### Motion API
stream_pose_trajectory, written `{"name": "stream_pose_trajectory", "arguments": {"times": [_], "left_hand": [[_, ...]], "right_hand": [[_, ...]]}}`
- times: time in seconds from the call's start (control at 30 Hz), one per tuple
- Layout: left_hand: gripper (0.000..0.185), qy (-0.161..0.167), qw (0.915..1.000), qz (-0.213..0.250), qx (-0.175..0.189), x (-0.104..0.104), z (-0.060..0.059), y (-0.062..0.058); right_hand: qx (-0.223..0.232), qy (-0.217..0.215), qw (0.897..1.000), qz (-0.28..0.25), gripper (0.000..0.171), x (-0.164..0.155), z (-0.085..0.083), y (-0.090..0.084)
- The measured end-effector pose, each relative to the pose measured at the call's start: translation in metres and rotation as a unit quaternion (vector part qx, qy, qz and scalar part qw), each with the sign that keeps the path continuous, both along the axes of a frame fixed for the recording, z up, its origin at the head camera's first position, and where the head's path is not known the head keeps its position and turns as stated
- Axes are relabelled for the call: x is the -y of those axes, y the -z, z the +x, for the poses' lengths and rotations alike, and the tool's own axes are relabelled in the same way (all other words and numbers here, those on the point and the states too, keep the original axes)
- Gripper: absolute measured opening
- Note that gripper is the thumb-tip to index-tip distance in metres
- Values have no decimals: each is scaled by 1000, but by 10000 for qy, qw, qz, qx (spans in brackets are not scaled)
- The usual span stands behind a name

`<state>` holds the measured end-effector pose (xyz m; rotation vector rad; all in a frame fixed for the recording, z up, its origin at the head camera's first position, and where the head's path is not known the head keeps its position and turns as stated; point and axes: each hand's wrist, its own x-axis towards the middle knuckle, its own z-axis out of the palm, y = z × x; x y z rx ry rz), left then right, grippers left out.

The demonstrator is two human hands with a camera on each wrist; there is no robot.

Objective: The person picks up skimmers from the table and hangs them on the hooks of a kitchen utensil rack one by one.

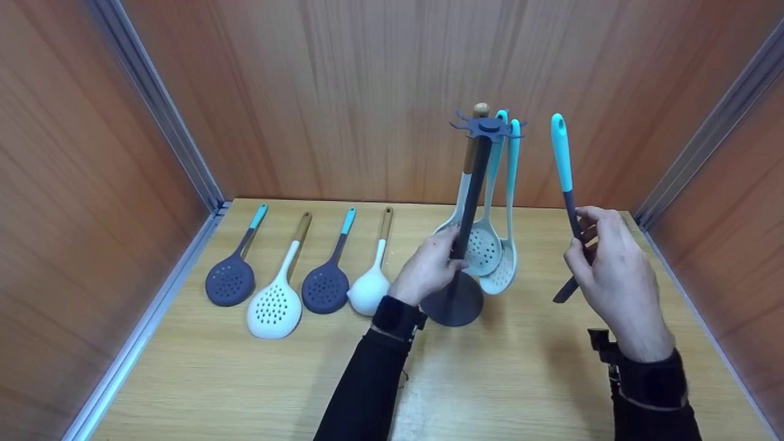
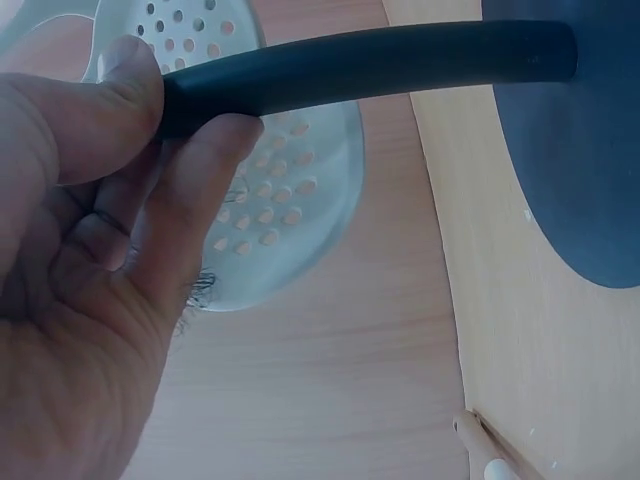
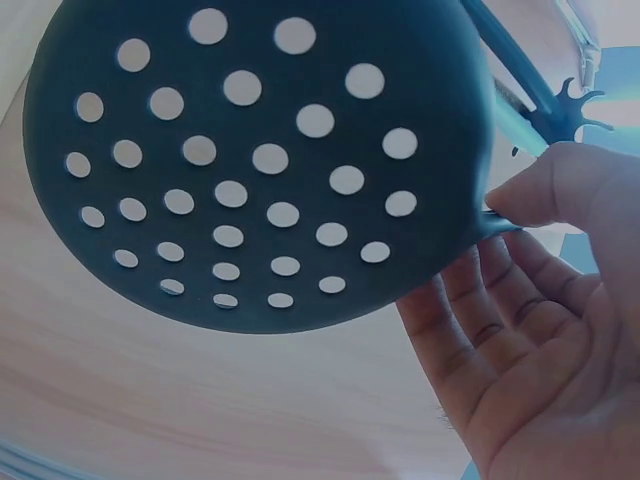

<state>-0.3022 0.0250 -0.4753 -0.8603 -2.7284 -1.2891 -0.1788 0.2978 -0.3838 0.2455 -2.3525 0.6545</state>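
Note:
My left hand (image 1: 429, 266) grips the dark pole (image 2: 370, 70) of a utensil stand, above its round base (image 1: 454, 306). From the stand's hooked top (image 1: 490, 127) hang two pale skimmers with turquoise handles, one (image 1: 484, 245) beside the other (image 1: 507, 269). A pale utensil with a wooden handle (image 1: 470, 156) hangs behind the pole, its head partly hidden. To the right of the stand, my right hand (image 1: 615, 269) pinches a dark skimmer (image 3: 450, 170) near its head, raised above the table. Its turquoise handle (image 1: 561, 153) points up; the head looks edge-on in the head view.
Left of the stand, a row lies on the wooden table (image 1: 233, 373): a dark skimmer (image 1: 229, 282), a white skimmer (image 1: 274, 312), another dark skimmer (image 1: 324, 288) and a white ladle (image 1: 369, 291). Wooden panels (image 1: 367, 92) enclose the back and both sides.

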Motion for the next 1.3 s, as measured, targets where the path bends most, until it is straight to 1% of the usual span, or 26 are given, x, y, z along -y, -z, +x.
{"name": "stream_pose_trajectory", "arguments": {"times": [0.23, 0.53, 0.77, 0.97, 1.3], "left_hand": [[55, 46, 10000, -67, 28, 0, 0, 0], [55, 31, 10000, -19, 85, 0, 0, 1], [59, 83, 9993, -74, -343, 0, 0, 2], [58, 63, 9996, -54, -265, 1, 1, 2], [56, 68, 9998, -49, -164, 1, 1, 2]], "right_hand": [[-94, -86, 9998, 142, 44, 5, 3, 0], [-147, -120, 9993, 320, 47, 8, 2, 2], [-198, -216, 9989, 360, 48, 10, 1, 5], [-200, -171, 9983, 513, 49, 11, 1, 5], [-243, -144, 9977, 616, 49, 12, 1, 5]]}}
